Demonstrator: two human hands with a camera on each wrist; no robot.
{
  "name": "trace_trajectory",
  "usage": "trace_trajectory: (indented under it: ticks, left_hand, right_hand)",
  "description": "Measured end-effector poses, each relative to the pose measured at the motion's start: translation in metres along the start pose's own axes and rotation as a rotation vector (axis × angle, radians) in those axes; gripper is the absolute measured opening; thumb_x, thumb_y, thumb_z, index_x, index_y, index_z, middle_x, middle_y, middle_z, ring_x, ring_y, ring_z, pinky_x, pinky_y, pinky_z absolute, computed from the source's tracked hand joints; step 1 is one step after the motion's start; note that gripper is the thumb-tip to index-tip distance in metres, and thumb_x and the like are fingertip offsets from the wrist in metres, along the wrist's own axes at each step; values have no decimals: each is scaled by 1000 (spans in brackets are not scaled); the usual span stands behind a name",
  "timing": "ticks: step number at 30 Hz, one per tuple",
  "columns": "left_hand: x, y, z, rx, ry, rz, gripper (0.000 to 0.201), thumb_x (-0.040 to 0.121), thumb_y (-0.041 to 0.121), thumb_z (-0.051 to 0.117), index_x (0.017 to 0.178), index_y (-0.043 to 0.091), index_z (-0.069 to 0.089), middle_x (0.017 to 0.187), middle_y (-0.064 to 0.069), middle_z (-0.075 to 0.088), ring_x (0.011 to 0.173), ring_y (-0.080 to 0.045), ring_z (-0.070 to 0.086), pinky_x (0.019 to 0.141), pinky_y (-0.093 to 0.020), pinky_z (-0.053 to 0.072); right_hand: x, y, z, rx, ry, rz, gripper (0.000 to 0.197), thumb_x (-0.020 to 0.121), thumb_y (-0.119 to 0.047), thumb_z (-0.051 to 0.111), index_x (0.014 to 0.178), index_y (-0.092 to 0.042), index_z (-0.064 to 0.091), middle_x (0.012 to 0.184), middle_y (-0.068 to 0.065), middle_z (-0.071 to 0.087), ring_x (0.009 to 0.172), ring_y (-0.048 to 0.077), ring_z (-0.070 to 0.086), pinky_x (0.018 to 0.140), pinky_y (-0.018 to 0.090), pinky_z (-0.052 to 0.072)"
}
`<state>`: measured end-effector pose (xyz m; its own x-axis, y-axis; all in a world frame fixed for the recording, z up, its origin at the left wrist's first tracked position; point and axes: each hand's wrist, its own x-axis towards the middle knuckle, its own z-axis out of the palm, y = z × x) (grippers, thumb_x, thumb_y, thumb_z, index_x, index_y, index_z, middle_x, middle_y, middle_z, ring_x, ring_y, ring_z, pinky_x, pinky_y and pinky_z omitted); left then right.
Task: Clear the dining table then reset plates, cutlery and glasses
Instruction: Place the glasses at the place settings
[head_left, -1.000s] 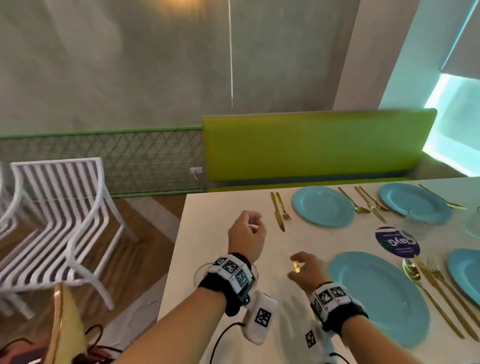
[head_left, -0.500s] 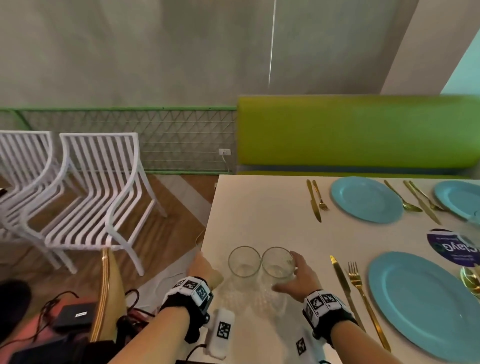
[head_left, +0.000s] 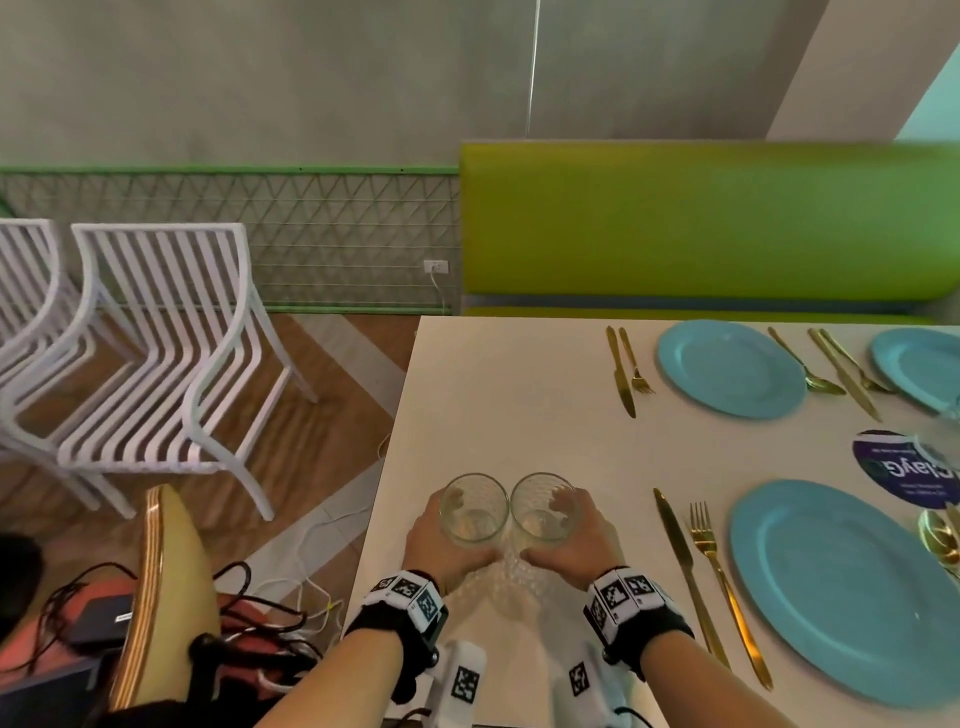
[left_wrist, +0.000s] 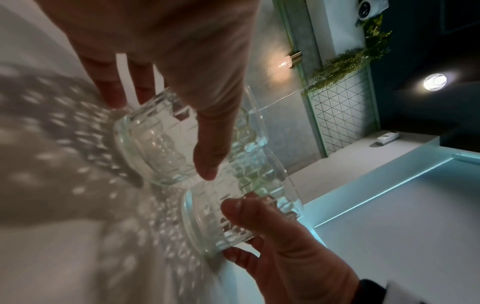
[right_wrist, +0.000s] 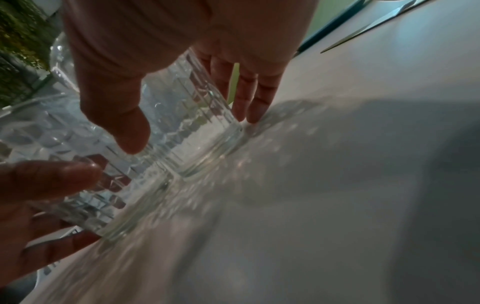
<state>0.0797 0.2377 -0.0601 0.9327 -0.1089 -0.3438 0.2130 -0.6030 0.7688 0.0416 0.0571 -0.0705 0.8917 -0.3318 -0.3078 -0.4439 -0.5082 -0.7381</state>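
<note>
White slatted chairs (head_left: 150, 353) stand left of the green bench (head_left: 701, 223).

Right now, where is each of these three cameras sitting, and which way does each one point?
Head: worn on the head, looking down over the table; both forearms show, each hand on a glass.
Left wrist: beside the left hand, looking along it at the left glass; the right hand shows too.
Right wrist: beside the right hand, facing the right glass.
Shared: all three show both glasses side by side.
</note>
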Motion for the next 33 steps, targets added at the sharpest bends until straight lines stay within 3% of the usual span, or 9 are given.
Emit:
trace_trajectory:
  ticks: [3, 6, 10, 15, 21, 26, 30, 33]
  left_hand:
    - [-1, 2, 2, -17, 19, 18, 87, 56, 20, 86, 132, 20, 43, 131, 0, 56, 120, -19, 54, 94, -23, 42]
    - [-1, 9, -1, -1, 29, 58, 84, 60, 21, 85, 132, 19, 42, 131, 0, 56, 119, -19, 54, 89, -18, 37]
    - [2, 32, -4, 1, 58, 113, 84, 60, 22, 85, 132, 18, 42, 131, 0, 56, 120, -20, 53, 92, -21, 36]
    - [8, 79, 4, -18, 59, 197, 86, 59, 21, 86, 133, 15, 42, 132, -3, 56, 121, -21, 52, 99, -26, 39]
    - [10, 143, 37, -37, 60, 290, 86, 60, 21, 86, 134, 14, 42, 133, -4, 55, 121, -21, 53, 96, -23, 38]
    - [15, 196, 70, -38, 41, 329, 89, 61, 25, 85, 136, 15, 39, 137, -4, 52, 123, -23, 50, 99, -28, 40]
    - [21, 231, 103, -53, 46, 330, 88, 62, 24, 85, 136, 14, 39, 136, -6, 52, 124, -24, 50, 98, -27, 40]
    - [23, 250, 129, -62, 46, 317, 84, 63, 20, 85, 135, 12, 41, 133, -7, 55, 122, -25, 52, 96, -25, 40]
  right_hand:
    - [-1, -2, -5, -7, -4, 6, 76, 54, -27, 84, 120, -18, 47, 114, -5, 60, 107, 16, 58, 85, 20, 44]
    - [-3, -3, -14, -31, -18, 8, 75, 57, -30, 83, 121, -18, 47, 111, -6, 60, 108, 16, 56, 88, 22, 43]
    - [-4, -2, -35, -4, 15, 30, 73, 55, -33, 84, 118, -19, 48, 100, -8, 58, 107, 18, 56, 94, 29, 45]
    - [-3, -2, -81, 57, 110, 56, 72, 54, -35, 84, 115, -22, 50, 106, -4, 60, 97, 15, 55, 83, 26, 44]
    - [8, 12, -154, 122, 228, 86, 69, 54, -33, 85, 113, -21, 52, 101, -4, 57, 96, 17, 56, 83, 28, 46]
    - [34, 43, -214, 205, 320, 136, 71, 42, -39, 85, 102, -25, 49, 106, 5, 64, 98, 24, 62, 90, 40, 52]
    - [53, 73, -260, 200, 371, 181, 64, 50, -32, 86, 100, -22, 48, 102, 6, 63, 96, 25, 62, 90, 40, 52]
    - [66, 100, -288, 174, 414, 246, 65, 53, -33, 86, 106, -16, 51, 105, 9, 65, 96, 27, 61, 85, 33, 49]
